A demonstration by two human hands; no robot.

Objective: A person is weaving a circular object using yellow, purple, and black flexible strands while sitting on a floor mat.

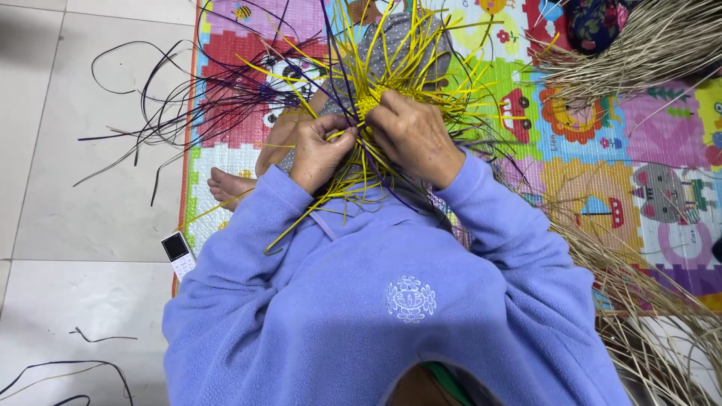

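Both hands are working at a bundle of yellow strips (391, 68) held over the lap — the left hand (320, 154) is pinching a few strips between curled fingers, the right hand (412, 135) is gripping the woven knot with fingers pressed together. Dark purple strips (173, 105) are fanning out onto the colourful play mat (639, 150), and a small white phone (179, 256) is lying at its edge.

Yellow strips (406, 68) mix with dark purple strips (226, 98). The fleece (361, 301) is lavender with a white round emblem. The mat (639, 165) shows bright cartoon animals in pink, green, yellow. Pale straw (639, 37); white phone (179, 254); grey floor (75, 188) tiles.
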